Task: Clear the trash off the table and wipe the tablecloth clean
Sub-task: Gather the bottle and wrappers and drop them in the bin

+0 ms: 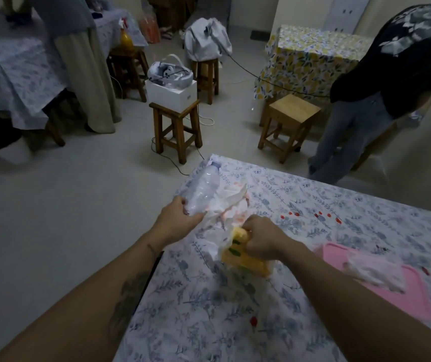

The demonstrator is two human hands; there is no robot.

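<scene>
Nearby, pink board [418,296]; red spots [253,320]; stools [175,126] beyond

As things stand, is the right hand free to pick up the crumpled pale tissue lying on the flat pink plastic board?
Probably not yet: the right hand grips a yellow packet. The crumpled pale tissue lies uncovered on the flat pink plastic board beside that forearm, so the path looks free.

Clear glossy plastic bottle [203,188], matt cloth tablecloth [313,205]
</scene>
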